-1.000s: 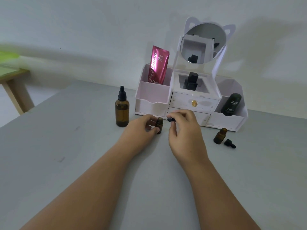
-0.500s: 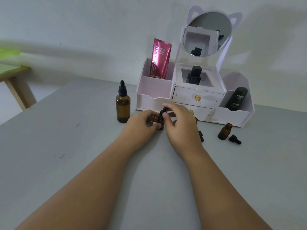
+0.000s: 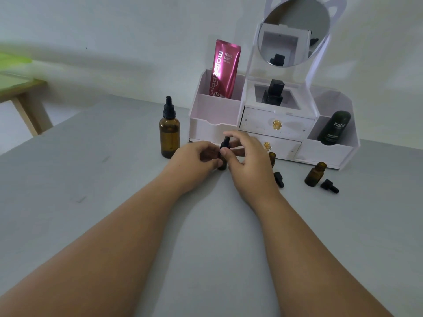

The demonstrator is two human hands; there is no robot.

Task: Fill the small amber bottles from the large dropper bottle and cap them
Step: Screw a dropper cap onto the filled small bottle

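Note:
My left hand (image 3: 194,163) grips a small amber bottle (image 3: 222,165) standing on the grey table. On top of that bottle sits a black dropper cap (image 3: 225,144), pinched by my right hand (image 3: 249,163). The large amber dropper bottle (image 3: 169,131) stands capped to the left of my hands. A second small bottle (image 3: 272,158) shows partly behind my right hand, with a loose black cap (image 3: 278,179) lying beside it. Further right a third small bottle (image 3: 315,174) stands open, its cap (image 3: 329,186) lying on the table next to it.
A white organiser (image 3: 274,126) with drawers and a cat-ear mirror (image 3: 295,30) stands at the back. It holds a pink tube (image 3: 225,69), a black perfume bottle (image 3: 273,92) and a dark Kahf bottle (image 3: 334,128). A wooden table (image 3: 23,92) is at far left.
My right hand brought the black dropper cap from above and right down onto the small bottle. The second small bottle and its cap have come into view behind my right hand.

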